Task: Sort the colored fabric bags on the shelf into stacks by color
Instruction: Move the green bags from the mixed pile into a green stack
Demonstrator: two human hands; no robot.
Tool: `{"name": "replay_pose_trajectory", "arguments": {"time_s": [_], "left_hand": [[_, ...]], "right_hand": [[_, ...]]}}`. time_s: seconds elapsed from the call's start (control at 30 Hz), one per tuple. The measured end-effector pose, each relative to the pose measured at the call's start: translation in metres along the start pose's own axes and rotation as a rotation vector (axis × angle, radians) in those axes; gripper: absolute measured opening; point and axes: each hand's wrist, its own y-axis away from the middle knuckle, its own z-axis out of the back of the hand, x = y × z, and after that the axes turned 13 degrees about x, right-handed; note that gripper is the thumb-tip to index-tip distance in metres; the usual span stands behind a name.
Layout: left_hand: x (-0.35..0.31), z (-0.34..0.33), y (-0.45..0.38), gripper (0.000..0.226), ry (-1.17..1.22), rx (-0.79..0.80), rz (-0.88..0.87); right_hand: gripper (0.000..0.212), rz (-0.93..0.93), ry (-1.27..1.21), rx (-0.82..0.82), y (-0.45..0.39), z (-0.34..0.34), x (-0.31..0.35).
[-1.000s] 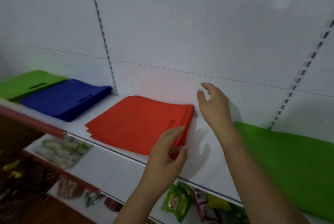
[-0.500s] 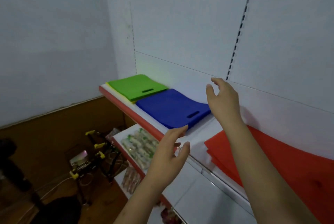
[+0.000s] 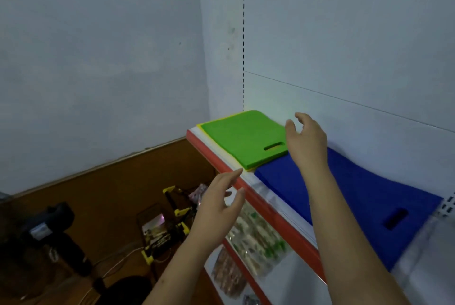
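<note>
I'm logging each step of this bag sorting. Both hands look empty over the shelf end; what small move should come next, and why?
Probably lower the right hand onto the green bag and grip its near edge to lift it. That hand hovers open just above it, and a yellow layer shows under the green, so the pile looks mixed. The left hand is open, off the shelf, beside the blue bag.

No legible text, label, brand, number or sign is found. Printing on the snack packets on the lower shelf is too blurred to be read. The green bag and blue bag carry no markings.
</note>
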Motion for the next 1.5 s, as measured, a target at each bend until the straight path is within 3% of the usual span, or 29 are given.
{"name": "replay_pose_trajectory", "arguments": {"time_s": [0.27,0.47,0.53,0.63,0.8,0.97,1.1,1.17,1.23,1.33,1.5], "left_hand": [[0.083,0.072,-0.112,0.041,-0.023,-0.029,0.041],[0.144,0.085,-0.191,0.041,-0.156,-0.018,0.053],[0.164,0.088,-0.219,0.046,-0.282,-0.01,0.031],[0.191,0.092,-0.252,0.056,-0.457,0.049,0.045],[0.219,0.095,-0.283,0.083,-0.485,0.094,0.073],[0.229,0.089,-0.28,0.067,-0.471,0.042,0.004],[0.224,0.086,-0.279,0.043,-0.439,0.054,-0.072],[0.221,0.087,-0.28,0.035,-0.437,0.094,-0.116],[0.221,0.092,-0.284,0.031,-0.353,0.125,-0.177],[0.198,0.109,-0.295,0.03,-0.036,0.232,-0.211],[0.133,0.129,-0.294,0.018,0.799,0.576,-0.033]], "right_hand": [[0.05,-0.181,0.117,-0.014,-0.095,-0.068,-0.013],[0.068,-0.616,0.511,0.162,-0.112,-0.111,-0.055],[0.076,-0.67,0.56,0.199,-0.114,-0.132,-0.06],[0.077,-0.652,0.623,0.176,-0.126,-0.152,-0.057],[0.084,-0.673,0.667,0.068,-0.141,-0.166,-0.054],[0.075,-0.633,0.589,-0.088,-0.133,-0.166,-0.058],[0.03,-0.453,0.69,-0.194,-0.134,-0.169,-0.06],[0.027,-0.449,0.799,-0.137,-0.136,-0.168,-0.059],[0.029,-0.472,0.774,-0.108,-0.138,-0.164,-0.056],[0.028,-0.433,0.502,-0.199,-0.131,-0.148,-0.036],[0.022,-0.387,-0.149,-0.389,-0.082,-0.105,0.02]]}}
